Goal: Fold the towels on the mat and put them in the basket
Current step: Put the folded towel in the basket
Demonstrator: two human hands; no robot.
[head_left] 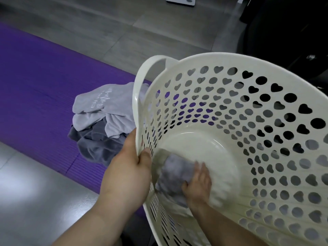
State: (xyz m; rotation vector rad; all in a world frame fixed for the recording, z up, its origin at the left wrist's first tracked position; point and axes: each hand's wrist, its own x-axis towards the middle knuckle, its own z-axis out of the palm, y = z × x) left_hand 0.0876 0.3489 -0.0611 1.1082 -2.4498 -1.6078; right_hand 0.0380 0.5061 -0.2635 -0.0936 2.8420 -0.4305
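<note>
Counted 1 basket, 1 purple mat, 1 folded towel in the basket, at least 1 light grey towel and 1 dark grey towel heaped on the mat, a left hand, a right hand, 1 white flat device.

Glossy plastic in my left hand, plush cloth in my right hand.
The basket is smooth cream moulded plastic, shiny on its solid base. The folded towel looks fleecy and matt. The heaped towels are soft matt cloth, pale grey and charcoal. The mat is purple, matt, finely ribbed; the floor is grey tile with a dull sheen.
</note>
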